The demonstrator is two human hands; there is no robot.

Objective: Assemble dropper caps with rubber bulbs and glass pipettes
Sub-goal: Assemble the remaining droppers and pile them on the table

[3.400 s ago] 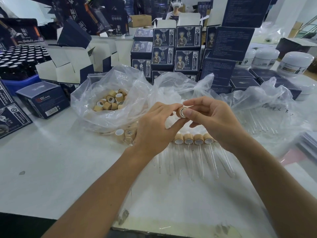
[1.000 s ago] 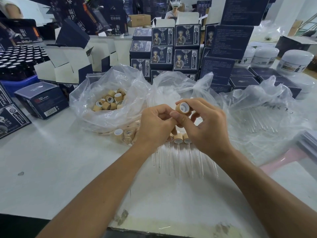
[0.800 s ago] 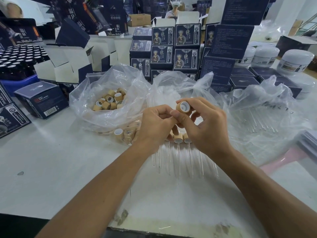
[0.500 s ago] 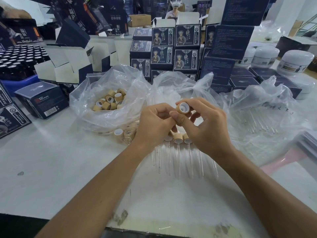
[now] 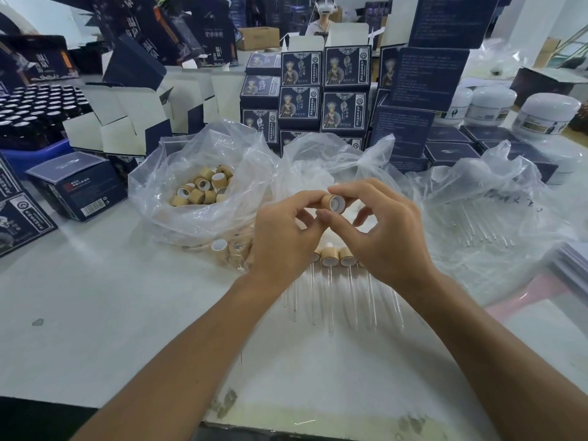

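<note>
Navy boxes [image 5: 345, 69], label unreadable; cap [image 5: 333, 202] in right hand [image 5: 383, 229]

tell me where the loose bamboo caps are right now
In the head view the loose caps lie inside the clear plastic bag on the table's left side, beyond the left hand and beside the dark blue box.

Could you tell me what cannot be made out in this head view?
- Left hand: curled fingers hide any bulb it may hold.
- Cap in right hand: its far end faces away.
- Finished droppers: both hands cover part of the row.
- Loose pipettes: blurred by their plastic bag.
- Box print: too small.
</note>
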